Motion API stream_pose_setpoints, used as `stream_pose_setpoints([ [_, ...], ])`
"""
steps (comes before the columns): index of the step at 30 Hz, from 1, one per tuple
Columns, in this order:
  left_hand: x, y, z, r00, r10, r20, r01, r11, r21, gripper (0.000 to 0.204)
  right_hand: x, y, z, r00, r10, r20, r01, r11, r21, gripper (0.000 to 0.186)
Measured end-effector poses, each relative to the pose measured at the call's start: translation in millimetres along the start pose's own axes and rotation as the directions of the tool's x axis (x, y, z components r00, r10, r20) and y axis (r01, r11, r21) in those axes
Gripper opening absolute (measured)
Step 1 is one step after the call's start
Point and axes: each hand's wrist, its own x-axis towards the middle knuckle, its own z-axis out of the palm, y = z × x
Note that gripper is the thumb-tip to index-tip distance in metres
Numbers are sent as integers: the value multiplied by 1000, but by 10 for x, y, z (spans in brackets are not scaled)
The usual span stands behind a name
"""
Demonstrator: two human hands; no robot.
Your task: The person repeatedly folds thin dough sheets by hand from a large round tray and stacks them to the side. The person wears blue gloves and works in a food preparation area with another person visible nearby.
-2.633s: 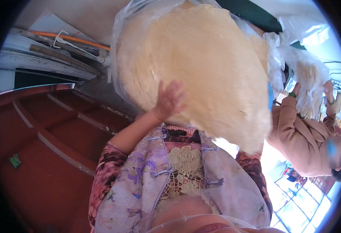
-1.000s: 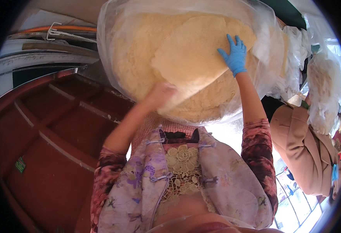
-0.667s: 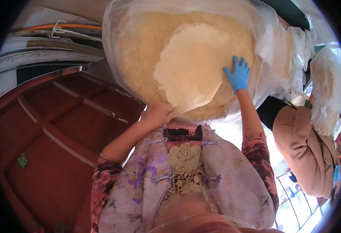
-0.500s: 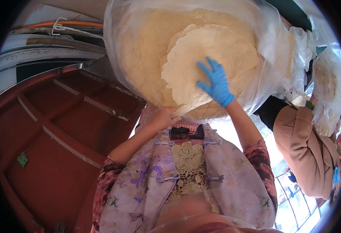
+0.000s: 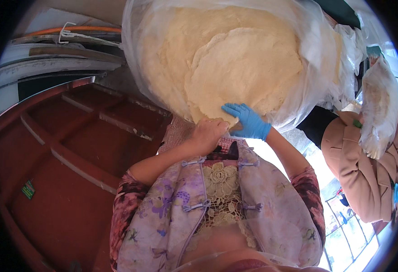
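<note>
A large stack of thin, round, pale flatbreads [image 5: 167,50] lies in front of me inside clear plastic sheeting. The top flatbread [image 5: 249,68] is smaller and has an uneven rim. My bare left hand [image 5: 208,135] is closed on its near edge, fingers curled around a small folded bit. Right beside it, my right hand [image 5: 251,121] in a blue glove bends over the same near edge, its fingers pressed together on the flatbread. The thumb of the gloved hand is mostly hidden.
The clear plastic sheeting [image 5: 314,68] bunches up around the stack. A dark red framed panel [image 5: 67,181] stands at left, below stacked boards [image 5: 67,61] and a white metal hook [image 5: 69,32]. At right, a person in a brown coat [image 5: 355,167] stands near a hanging plastic bag [image 5: 380,99].
My gloved right hand has come down from the middle of the flatbread to its near edge, beside my left hand. My left hand has shifted slightly right and up, still gripping the edge.
</note>
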Motion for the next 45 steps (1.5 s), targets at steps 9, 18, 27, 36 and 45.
stream_pose_setpoints([
  [9, 757, -606, -96, 962, -134, 238, 257, 740, -622, 40, -35, 58, 450, 994, 30, -109, -56, 968, -245, 61],
  [18, 1033, -1070, -138, 633, -88, -769, 4, 994, -110, 42, -64, 341, 159, 540, 841, 26, -295, 160, 942, 47],
  [27, 1004, -859, 629, 990, 81, -116, -43, 954, 296, 78, -98, 544, 100, 621, 773, 127, -470, 238, 850, 43],
  [36, 837, -1045, 635, 968, 243, -59, -213, 926, 312, 99, -11, 478, -767, 555, 294, -778, -403, 913, 58, 62],
  [45, 658, -1061, 611, 940, 338, -48, -301, 887, 351, 91, 604, 626, -1191, 872, 485, 66, -468, 866, -174, 57],
])
